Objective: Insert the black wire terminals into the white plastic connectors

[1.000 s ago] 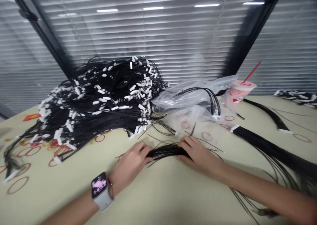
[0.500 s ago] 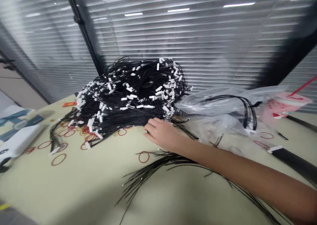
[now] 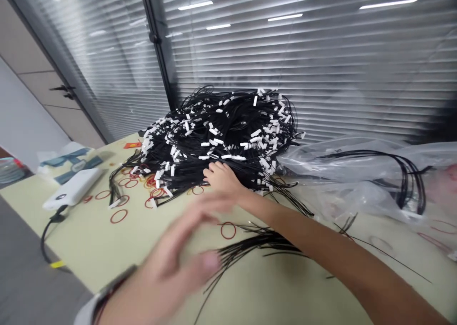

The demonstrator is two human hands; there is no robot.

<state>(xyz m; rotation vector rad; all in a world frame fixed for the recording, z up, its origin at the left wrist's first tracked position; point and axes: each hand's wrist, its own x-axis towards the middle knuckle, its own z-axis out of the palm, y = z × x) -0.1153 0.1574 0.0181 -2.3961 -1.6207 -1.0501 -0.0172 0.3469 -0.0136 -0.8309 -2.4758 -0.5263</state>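
Observation:
A large heap of thin black cables with white connectors (image 3: 228, 120) lies at the back of the table. My right hand (image 3: 223, 178) reaches over to the front of this heap, its fingers curled around some black cables; the fingertips are partly hidden among them. In the foreground my left hand (image 3: 171, 253) is raised above the table, smeared by motion. Its thumb stands apart from its stretched fingers, with nothing in between. Beneath my right forearm lies a loose bundle of black wires (image 3: 250, 244).
Red rubber bands (image 3: 119, 216) are scattered left of centre. On the left are a white power bank (image 3: 73, 187) with a black cord and a tissue pack (image 3: 71, 160). A clear plastic bag (image 3: 357, 172) holding cables lies at right. Blinds behind glass (image 3: 321, 77) back the table.
My left hand has come into view from the lower left. The view has swung left, so the heap appears further right. My right hand stays at the heap's front, slightly further in.

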